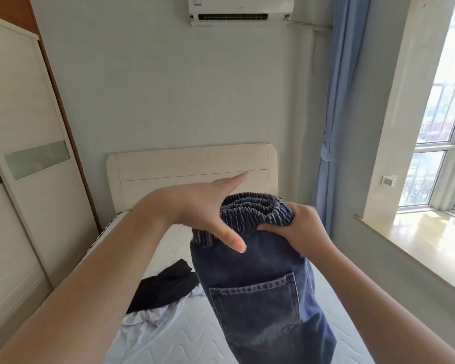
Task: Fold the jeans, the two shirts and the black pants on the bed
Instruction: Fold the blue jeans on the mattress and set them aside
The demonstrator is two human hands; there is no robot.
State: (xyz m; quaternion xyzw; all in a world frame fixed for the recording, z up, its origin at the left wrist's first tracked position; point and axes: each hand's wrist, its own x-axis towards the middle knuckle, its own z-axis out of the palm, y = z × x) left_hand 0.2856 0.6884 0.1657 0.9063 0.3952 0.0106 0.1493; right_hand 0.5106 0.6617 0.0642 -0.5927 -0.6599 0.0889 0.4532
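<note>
**Op:** Pale walls, a wardrobe left of the bed, a headboard behind it, a curtain and window to its right. I take the bed as my landmark.

**Desk:** What lies on it, from the left?

**Op:** Toward the bed's left side I see the black pants in a heap, one piece, resting on a light blue shirt. I count one shirt for certain; a second I cannot make out. Above the bed's middle, held up in the air, are the jeans, one pair, back pocket facing me.

**Desk:** And the hands?

**Op:** My left hand touches the gathered waistband with fingers straight and together, thumb laid down the denim. My right hand grips the waistband's other side, fingers curled round the bunched elastic.

**Desk:** How will they handle?

**Op:** I judge the denim fairly heavy and limp, with enough body to keep a crease, not slippery, nothing fragile. The elastic waist bunches, so I would hold at both ends of it and stretch it flat, then lay the legs down on the mattress.
</note>
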